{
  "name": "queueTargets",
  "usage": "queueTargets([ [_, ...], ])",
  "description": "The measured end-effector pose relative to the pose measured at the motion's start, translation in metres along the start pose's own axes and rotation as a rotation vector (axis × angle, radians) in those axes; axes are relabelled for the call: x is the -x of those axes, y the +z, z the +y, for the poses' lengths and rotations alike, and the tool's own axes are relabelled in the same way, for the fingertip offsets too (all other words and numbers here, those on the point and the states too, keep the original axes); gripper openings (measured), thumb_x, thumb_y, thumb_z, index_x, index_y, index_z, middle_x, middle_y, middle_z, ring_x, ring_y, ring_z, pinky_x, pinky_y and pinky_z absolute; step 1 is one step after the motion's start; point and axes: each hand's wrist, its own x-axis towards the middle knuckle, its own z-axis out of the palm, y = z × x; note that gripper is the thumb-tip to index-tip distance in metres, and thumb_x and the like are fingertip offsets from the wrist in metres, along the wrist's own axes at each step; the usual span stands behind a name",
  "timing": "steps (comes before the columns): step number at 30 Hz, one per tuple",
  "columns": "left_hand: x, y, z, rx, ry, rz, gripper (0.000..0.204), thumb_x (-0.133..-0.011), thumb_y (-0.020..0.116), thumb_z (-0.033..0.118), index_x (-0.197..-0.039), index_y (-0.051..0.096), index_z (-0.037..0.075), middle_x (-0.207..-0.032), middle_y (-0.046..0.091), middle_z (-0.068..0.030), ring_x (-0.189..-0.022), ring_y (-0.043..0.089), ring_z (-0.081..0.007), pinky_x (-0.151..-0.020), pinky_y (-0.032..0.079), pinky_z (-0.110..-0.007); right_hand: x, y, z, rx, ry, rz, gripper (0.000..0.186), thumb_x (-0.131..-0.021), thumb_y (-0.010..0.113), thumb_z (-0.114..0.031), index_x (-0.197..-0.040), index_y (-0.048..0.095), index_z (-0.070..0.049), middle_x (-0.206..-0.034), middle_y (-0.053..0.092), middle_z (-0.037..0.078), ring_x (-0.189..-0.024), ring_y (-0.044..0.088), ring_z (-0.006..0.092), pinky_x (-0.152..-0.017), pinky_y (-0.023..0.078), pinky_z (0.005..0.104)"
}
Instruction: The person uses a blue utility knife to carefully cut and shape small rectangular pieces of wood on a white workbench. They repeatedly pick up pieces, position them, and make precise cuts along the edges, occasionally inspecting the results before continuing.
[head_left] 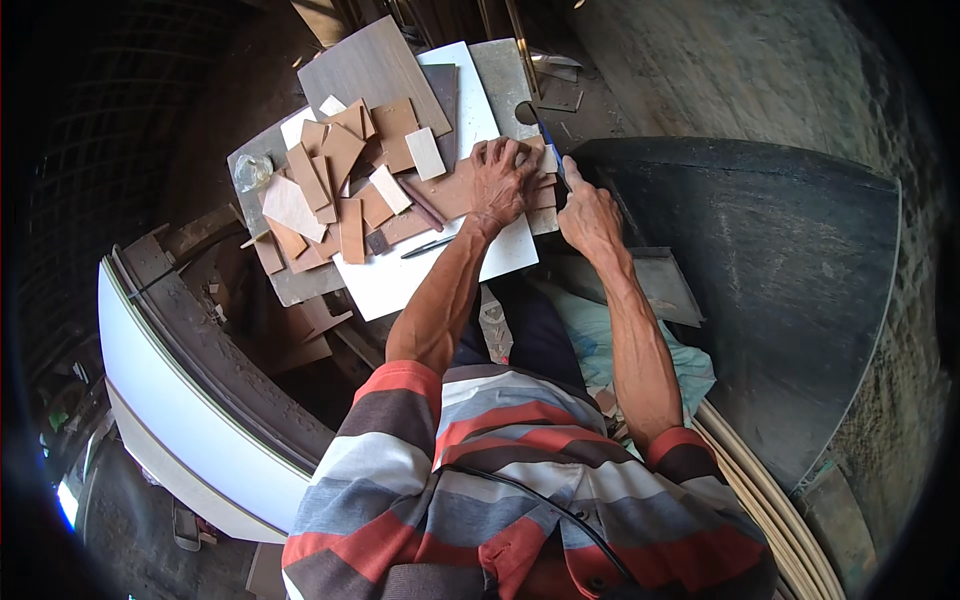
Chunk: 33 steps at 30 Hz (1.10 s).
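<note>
My left hand presses down with bent fingers on a brown wood piece at the right edge of the work board. Just right of it, my right hand grips a slim blue tool, its index finger stretched along it. The tool stands against the edge of the wood; its kind is not clear. Left of my hands lies a heap of cut wood pieces, brown and pale. A dark pen rests on a white sheet below my left wrist.
The grey work board carries a larger brown panel and a clear plastic cup. A big dark panel leans at the right. A long white-faced board stands at the left. Wood strips lie at the lower right.
</note>
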Motion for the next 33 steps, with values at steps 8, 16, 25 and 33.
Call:
queueTargets([
  [8, 0.003, -0.001, 0.000, -0.040, 0.009, 0.041, 0.038, -0.087, 0.067, 0.032, -0.123, 0.067, 0.019, -0.115, 0.056, -0.0056, -0.114, 0.046, -0.0287, -0.100, 0.029, -0.050, 0.049, -0.023, -0.012, 0.023, 0.026, -0.074, 0.071, -0.081, 0.053, -0.003, -0.149, 0.040, -0.012, -0.090, 0.066, 0.035, -0.089, 0.066, 0.0500, -0.085, 0.050, 0.0556],
  [16, 0.005, -0.002, -0.005, -0.032, -0.005, 0.037, 0.038, -0.086, 0.068, 0.032, -0.122, 0.067, 0.019, -0.116, 0.056, -0.0052, -0.114, 0.047, -0.0288, -0.100, 0.030, -0.050, 0.058, -0.034, -0.015, -0.019, 0.101, -0.166, 0.071, -0.079, 0.054, -0.003, -0.149, 0.040, -0.010, -0.093, 0.066, 0.035, -0.095, 0.065, 0.0504, -0.088, 0.050, 0.0545],
  [25, -0.001, 0.001, -0.001, -0.013, 0.020, 0.032, 0.040, -0.085, 0.069, 0.032, -0.122, 0.068, 0.017, -0.112, 0.057, -0.0053, -0.112, 0.047, -0.0281, -0.098, 0.031, -0.049, -0.006, 0.010, 0.008, -0.043, -0.019, 0.033, 0.059, -0.092, 0.051, -0.010, -0.149, 0.041, -0.020, -0.090, 0.066, 0.034, -0.089, 0.064, 0.0510, -0.082, 0.048, 0.0572],
  [33, 0.004, 0.000, -0.003, -0.019, 0.013, 0.069, 0.040, -0.084, 0.070, 0.031, -0.122, 0.068, 0.018, -0.110, 0.056, -0.0054, -0.110, 0.047, -0.0276, -0.097, 0.031, -0.049, 0.081, -0.021, 0.006, -0.035, 0.022, -0.039, 0.060, -0.090, 0.053, -0.003, -0.148, 0.042, -0.011, -0.092, 0.067, 0.033, -0.082, 0.066, 0.0484, -0.078, 0.051, 0.0544],
])
